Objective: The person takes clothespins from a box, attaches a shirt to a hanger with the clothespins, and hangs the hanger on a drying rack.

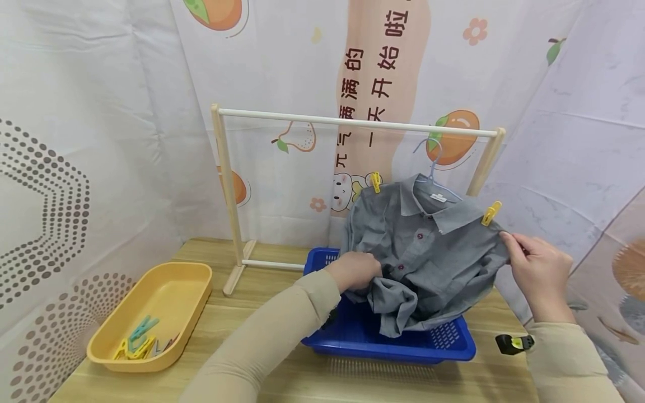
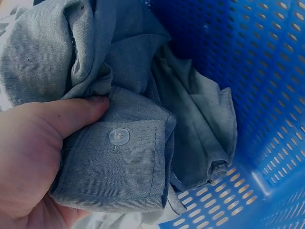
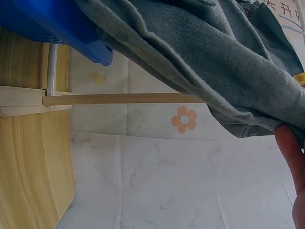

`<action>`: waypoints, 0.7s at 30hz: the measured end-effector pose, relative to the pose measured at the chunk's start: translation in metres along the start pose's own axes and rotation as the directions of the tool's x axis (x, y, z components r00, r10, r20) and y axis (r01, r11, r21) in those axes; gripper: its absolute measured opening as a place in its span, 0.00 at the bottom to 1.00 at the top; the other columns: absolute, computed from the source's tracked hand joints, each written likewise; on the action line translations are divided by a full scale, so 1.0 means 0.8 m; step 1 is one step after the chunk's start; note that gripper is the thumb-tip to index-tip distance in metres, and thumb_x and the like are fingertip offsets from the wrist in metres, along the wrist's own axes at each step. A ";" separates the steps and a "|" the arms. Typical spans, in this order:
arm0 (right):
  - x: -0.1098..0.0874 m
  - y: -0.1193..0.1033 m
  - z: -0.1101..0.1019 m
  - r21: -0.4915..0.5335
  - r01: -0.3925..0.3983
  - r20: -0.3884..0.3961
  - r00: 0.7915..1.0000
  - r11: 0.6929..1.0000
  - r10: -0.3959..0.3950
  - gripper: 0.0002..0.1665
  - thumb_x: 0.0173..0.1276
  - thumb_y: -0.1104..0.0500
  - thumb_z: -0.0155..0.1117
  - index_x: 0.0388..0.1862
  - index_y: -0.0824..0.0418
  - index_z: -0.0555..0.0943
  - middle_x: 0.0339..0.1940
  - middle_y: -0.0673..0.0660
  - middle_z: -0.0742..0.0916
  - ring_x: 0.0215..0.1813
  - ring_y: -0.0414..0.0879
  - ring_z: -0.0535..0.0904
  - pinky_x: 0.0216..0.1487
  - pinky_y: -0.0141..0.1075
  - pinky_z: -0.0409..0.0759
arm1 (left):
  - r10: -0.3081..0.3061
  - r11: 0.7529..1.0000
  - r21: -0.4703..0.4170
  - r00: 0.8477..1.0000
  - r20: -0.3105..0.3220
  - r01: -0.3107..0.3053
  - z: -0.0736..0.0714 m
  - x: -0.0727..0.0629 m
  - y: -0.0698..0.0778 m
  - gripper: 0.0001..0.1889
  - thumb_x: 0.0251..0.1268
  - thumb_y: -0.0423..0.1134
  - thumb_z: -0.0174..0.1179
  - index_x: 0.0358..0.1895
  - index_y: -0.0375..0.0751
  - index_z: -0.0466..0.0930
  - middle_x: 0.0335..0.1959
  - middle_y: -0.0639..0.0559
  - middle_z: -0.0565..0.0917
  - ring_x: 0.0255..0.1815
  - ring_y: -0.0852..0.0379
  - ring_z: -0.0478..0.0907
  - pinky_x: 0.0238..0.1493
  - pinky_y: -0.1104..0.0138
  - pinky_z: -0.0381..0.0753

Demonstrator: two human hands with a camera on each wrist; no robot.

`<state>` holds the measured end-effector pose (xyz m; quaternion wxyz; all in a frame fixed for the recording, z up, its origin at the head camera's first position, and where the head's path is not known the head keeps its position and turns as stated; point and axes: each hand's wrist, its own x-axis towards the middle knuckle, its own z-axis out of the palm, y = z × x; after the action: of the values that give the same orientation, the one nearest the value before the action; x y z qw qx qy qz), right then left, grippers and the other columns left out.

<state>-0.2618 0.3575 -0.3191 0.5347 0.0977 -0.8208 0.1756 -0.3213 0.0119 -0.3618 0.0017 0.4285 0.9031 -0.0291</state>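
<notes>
A grey button-up shirt (image 1: 428, 246) sits on a blue wire hanger (image 1: 432, 168), with one yellow clothespin (image 1: 375, 182) and another yellow clothespin (image 1: 491, 214) clipped at its shoulders. My left hand (image 1: 355, 270) grips the shirt low on its left side; in the left wrist view the thumb presses on cloth beside a buttoned cuff (image 2: 114, 162). At the right shoulder, my right hand (image 1: 541, 268) pinches the sleeve's upper edge between thumb and fingers. The shirt's lower part hangs bunched over a blue basket (image 1: 373, 350). The hanger's hook appears just below the rack's rail, apart from it.
A wooden rack with a white rail (image 1: 353, 120) stands behind the basket. On the left of the wooden table (image 1: 232, 341) lies a yellow tray (image 1: 173, 274) holding several clothespins (image 1: 143, 330). A printed curtain (image 1: 282, 56) closes off the back.
</notes>
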 end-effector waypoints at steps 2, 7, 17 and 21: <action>0.000 0.000 0.000 -0.001 -0.001 0.002 1.000 1.000 0.001 0.11 0.68 0.60 0.71 0.34 0.69 0.90 0.24 0.66 0.87 0.35 0.05 0.57 0.29 0.24 0.63 | -0.001 1.000 -0.001 1.000 -0.004 0.001 -0.003 0.000 -0.001 0.17 0.76 0.31 0.56 0.29 0.57 0.84 0.33 0.60 0.85 0.31 0.63 0.80 0.33 0.67 0.77; 0.001 0.000 0.000 -0.002 0.025 -0.009 1.000 1.000 -0.025 0.10 0.68 0.60 0.71 0.33 0.69 0.90 0.24 0.66 0.87 0.36 0.05 0.57 0.28 0.26 0.64 | -0.011 1.000 -0.023 1.000 -0.002 0.011 -0.010 -0.001 -0.004 0.16 0.75 0.30 0.57 0.36 0.60 0.87 0.38 0.60 0.87 0.35 0.62 0.81 0.36 0.67 0.77; 0.002 0.000 0.000 0.002 0.045 -0.010 0.999 0.999 -0.045 0.09 0.67 0.61 0.71 0.33 0.68 0.90 0.24 0.65 0.87 0.37 0.05 0.56 0.26 0.29 0.64 | -0.004 0.997 -0.079 1.000 -0.019 0.002 -0.022 -0.002 -0.017 0.17 0.71 0.26 0.58 0.33 0.59 0.85 0.36 0.62 0.85 0.35 0.63 0.78 0.37 0.68 0.72; 0.003 -0.002 0.000 0.002 0.047 -0.010 0.999 0.999 -0.047 0.10 0.67 0.61 0.72 0.32 0.68 0.90 0.23 0.64 0.87 0.37 0.05 0.56 0.26 0.28 0.64 | 0.004 0.997 -0.075 0.999 -0.048 -0.008 -0.028 -0.005 -0.021 0.18 0.70 0.25 0.58 0.35 0.59 0.85 0.40 0.62 0.85 0.40 0.62 0.80 0.40 0.68 0.73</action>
<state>-0.2622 0.3559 -0.3167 0.5426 0.1167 -0.8154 0.1643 -0.3316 -0.0004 -0.3387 -0.0039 0.4315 0.9020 0.0150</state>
